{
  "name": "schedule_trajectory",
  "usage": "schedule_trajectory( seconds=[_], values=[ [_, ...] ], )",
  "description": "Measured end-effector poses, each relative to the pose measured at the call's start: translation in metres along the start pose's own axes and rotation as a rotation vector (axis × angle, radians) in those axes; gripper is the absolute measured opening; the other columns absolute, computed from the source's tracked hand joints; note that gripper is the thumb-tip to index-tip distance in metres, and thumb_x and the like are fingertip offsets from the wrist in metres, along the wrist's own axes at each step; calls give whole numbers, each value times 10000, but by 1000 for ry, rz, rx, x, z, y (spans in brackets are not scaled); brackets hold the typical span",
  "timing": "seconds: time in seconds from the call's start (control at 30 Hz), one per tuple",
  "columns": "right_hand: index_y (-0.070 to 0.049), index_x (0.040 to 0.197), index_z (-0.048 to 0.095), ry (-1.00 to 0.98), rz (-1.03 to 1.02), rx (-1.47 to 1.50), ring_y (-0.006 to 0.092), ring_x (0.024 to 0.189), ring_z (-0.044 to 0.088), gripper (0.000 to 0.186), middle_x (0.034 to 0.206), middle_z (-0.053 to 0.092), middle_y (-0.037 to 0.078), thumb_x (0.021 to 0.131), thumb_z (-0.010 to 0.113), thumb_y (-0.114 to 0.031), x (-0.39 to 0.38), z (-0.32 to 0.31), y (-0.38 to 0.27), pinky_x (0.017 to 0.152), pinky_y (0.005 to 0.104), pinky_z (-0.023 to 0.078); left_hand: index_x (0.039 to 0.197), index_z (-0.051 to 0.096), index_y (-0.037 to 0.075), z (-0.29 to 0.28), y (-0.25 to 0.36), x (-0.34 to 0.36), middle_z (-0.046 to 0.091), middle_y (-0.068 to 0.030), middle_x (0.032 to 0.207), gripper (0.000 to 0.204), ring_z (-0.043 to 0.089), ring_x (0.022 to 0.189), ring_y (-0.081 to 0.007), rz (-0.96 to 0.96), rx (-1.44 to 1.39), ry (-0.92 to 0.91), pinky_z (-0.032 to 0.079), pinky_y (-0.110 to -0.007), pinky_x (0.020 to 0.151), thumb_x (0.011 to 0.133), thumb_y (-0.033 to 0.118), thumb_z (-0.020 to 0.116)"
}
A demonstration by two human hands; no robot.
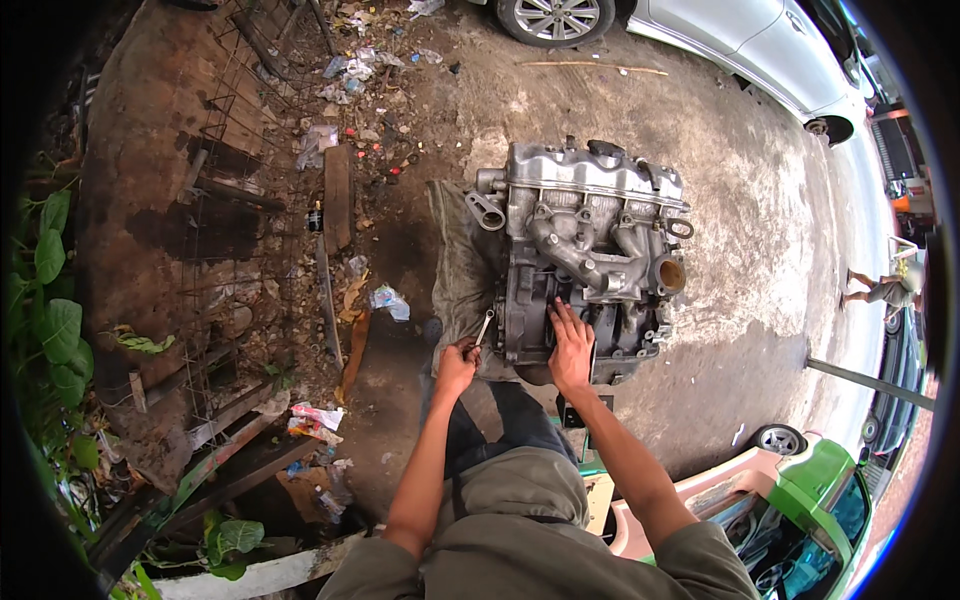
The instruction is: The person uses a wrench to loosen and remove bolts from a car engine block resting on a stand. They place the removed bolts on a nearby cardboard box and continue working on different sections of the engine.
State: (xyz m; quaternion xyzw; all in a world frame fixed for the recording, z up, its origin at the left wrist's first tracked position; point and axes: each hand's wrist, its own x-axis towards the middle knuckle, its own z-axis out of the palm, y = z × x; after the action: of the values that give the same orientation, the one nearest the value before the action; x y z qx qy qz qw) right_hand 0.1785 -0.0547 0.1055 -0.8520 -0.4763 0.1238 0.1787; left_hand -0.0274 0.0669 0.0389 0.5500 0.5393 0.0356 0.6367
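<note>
1. While your left hand is closed around a slim metal wrench, your right hand lies on the engine, fingers extended; whether they pinch anything beneath cannot be told.
2. Wrench: ring end upward, pointing away from you; long axis leaning slightly right; pale, bright metal; just left of the engine's near part.
3. Engine: directly before you; long axis left to right. Ribbed silver-grey cover along the far side; branching manifold in the middle, its round, brown-lined opening at the right; darker, grimy block nearest you.
4. Cloth: grey-green, creased, dirty, showing past the engine's left side.
5. Ground: outdoor, worn, pale with dark stains to your right; darker and littered to your left.
6. Left side: a wooden plank, crumpled plastic, thin metal rods and broad green leaves.
7. Far side: a silver car, with a thin stick lying nearby.
8. Right side: a green and pink vehicle, a grey pole and, well apart, another person.
</note>
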Motion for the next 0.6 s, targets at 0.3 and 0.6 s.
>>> schedule_trajectory(
  seconds=[0.3,0.6],
  values=[
    [-58,1403,551,16,-19,1,247,1419,439,577,1563,464,52,839,540,62,1,-3,-1,1147,438,324,1023,735,-36,6,36,0,716,-225,829,162,730,778,-341,327,196,204,536,-396,671,896,43,673],
    [-61,1408,545,16,-20,-6,251,1417,440,583,1567,458,52,838,542,58,0,-3,-1,1147,445,324,1076,741,-36,7,37,-5,721,-239,854,221,732,783,-361,411,380,235,541,-404,679,898,82,686]
  ],
)
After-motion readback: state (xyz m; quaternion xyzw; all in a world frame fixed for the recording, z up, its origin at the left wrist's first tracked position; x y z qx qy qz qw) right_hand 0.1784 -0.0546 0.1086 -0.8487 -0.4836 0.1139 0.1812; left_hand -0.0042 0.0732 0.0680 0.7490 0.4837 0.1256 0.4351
